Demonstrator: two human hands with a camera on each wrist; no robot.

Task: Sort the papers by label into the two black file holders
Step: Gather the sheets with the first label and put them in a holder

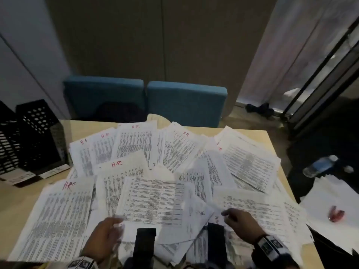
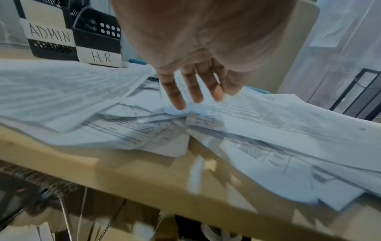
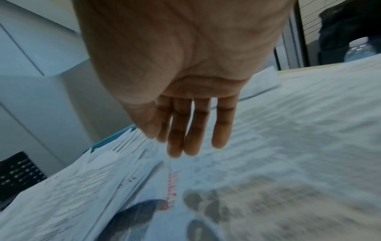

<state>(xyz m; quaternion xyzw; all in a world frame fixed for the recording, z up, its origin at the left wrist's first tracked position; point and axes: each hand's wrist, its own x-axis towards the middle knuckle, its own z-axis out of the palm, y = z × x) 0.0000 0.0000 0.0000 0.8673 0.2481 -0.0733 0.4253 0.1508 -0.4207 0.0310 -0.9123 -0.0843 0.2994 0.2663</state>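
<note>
Head view, left hand [image 1: 104, 234] fingers [image 2: 192, 86] on papers [image 1: 153, 200], right hand [image 1: 240, 223] above

Under the left hand [image 1: 105, 236] the print on the papers [image 1: 155, 191] is too blurred to read. Below the right hand [image 3: 185, 101] a red label [image 3: 171, 190] smears illegibly. Both wrists run off the head view's bottom edge, and the file holders [image 1: 29, 136] are cut by its left edge.

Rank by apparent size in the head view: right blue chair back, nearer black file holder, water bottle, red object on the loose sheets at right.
1. Right blue upholstered chair back, largest.
2. Nearer black perforated file holder, though it sits closer to the camera.
3. Clear plastic water bottle.
4. Small red object, smallest; too blurred to identify.
</note>
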